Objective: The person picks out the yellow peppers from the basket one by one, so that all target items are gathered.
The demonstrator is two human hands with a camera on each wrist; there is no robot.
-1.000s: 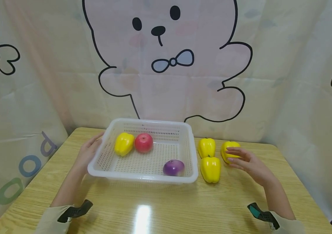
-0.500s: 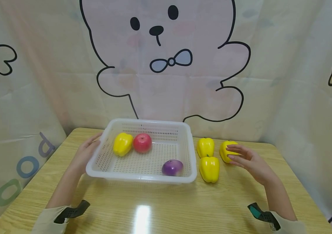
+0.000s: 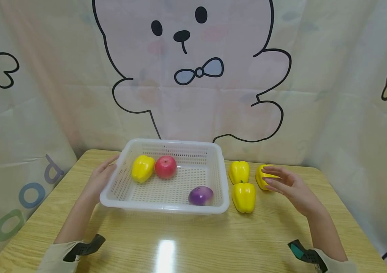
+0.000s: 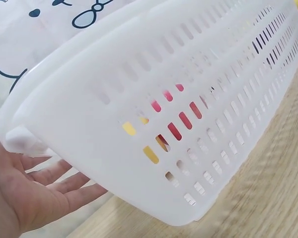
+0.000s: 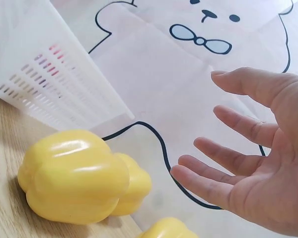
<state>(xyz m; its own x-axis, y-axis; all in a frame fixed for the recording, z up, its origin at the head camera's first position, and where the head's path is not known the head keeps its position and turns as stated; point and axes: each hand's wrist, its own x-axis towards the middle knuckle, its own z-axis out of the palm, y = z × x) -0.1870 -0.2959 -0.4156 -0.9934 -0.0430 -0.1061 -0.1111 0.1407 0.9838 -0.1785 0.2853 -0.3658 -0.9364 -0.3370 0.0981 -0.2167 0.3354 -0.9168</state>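
Observation:
My left hand (image 3: 103, 179) lies along the left side of a white plastic basket (image 3: 166, 207). In the left wrist view its fingers (image 4: 64, 191) stretch out loosely under the rim. Inside the basket are a yellow bell pepper (image 3: 143, 168), a red apple (image 3: 165, 167) and a purple, onion-like vegetable (image 3: 201, 196). Right of it, three more yellow bell peppers lie on the table: a back one (image 3: 239, 171), a front one (image 3: 244, 198) and a right one (image 3: 262, 177). My right hand (image 3: 294, 191) overlaps that right pepper, fingers spread and holding nothing; the right wrist view shows its palm (image 5: 268, 183) apart from the peppers.
The wooden table (image 3: 193, 242) reflects a bright light near its front. A curtain (image 3: 193, 110) with a bear drawing hangs right behind the table and along both sides. Dark straps (image 3: 84, 248) cross both sleeves.
My right hand has lifted slightly and moved a little left over the right pepper. The head view has shifted slightly; the basket, its contents and my left hand keep their arrangement.

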